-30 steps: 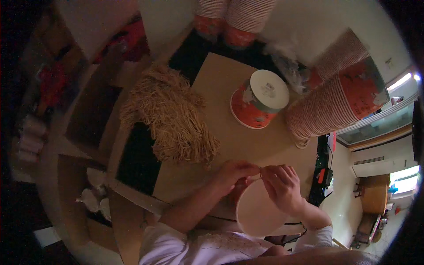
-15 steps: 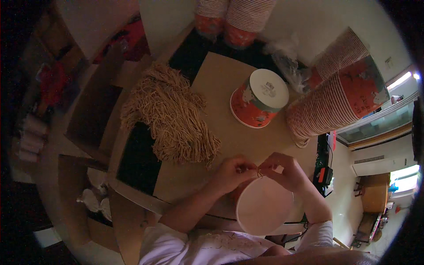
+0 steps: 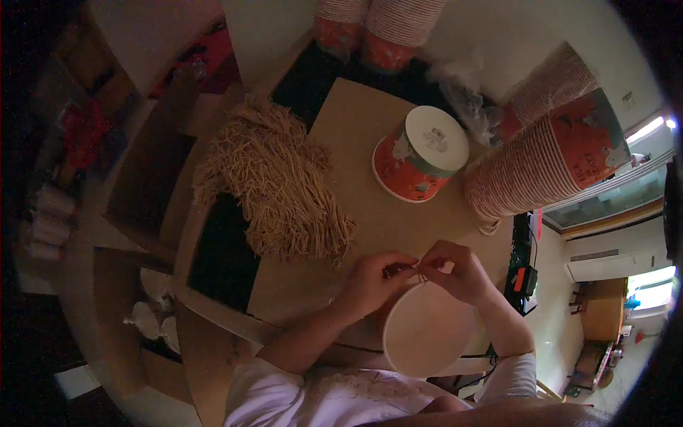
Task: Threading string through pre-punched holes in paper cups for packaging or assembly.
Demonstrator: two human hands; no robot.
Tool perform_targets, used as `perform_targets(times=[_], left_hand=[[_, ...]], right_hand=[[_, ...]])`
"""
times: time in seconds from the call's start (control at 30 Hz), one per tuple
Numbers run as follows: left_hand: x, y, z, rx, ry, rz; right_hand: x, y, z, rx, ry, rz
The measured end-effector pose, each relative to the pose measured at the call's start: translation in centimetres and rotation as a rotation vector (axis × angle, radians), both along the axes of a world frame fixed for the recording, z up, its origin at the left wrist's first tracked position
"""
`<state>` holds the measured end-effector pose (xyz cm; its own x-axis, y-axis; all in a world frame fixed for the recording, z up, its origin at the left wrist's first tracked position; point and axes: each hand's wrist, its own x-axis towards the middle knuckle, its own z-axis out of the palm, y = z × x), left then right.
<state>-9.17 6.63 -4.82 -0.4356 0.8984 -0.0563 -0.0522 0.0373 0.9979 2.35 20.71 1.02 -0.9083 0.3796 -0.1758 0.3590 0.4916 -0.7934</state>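
A paper bucket (image 3: 428, 333) with a pale inside is tilted toward me at the near edge of the table. At its far rim, the fingertips of my left hand (image 3: 371, 283) and my right hand (image 3: 459, 272) pinch a thin tan cord (image 3: 421, 278) close together. Both hands are closed, and the cord's exact shape between the fingers is hard to make out. Left of them lies a big tangled heap of tan cords (image 3: 284, 188). Beyond my hands, an orange and green paper bucket (image 3: 409, 171) stands upside down on a cardboard sheet (image 3: 348, 132).
A tall leaning stack of nested buckets (image 3: 526, 167) is at the right, with another stack (image 3: 551, 85) behind it. More stacks (image 3: 398, 32) stand at the back, near a crumpled clear plastic bag (image 3: 466, 99). Open cardboard boxes (image 3: 128, 306) are at the left. A black-and-orange device (image 3: 524, 281) lies at the right edge.
My hands stay at the bucket's rim, with the right fingers shifted slightly and the cord showing a little differently. The rest of the scene has moved only slightly in view.
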Motion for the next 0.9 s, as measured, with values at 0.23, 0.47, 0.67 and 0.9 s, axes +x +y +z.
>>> perform_targets(times=[0.23,0.47,0.67,0.9], left_hand=[[0.2,0.0,-0.2,-0.05,0.14,0.051],[-0.6,0.1,-1.4,0.019,-0.056,0.03],[-0.5,-0.3,-3.0,0.063,-0.156,0.048],[-1.1,-1.0,0.6,0.058,0.061,-0.103]], right_hand=[[-0.4,0.0,-0.1,0.021,-0.055,0.017],[-0.6,1.0,-0.2,-0.059,-0.103,0.04],[-1.8,1.7,0.3,-0.302,-0.311,0.265],[-1.1,1.9,0.0,-0.306,-0.414,0.145]])
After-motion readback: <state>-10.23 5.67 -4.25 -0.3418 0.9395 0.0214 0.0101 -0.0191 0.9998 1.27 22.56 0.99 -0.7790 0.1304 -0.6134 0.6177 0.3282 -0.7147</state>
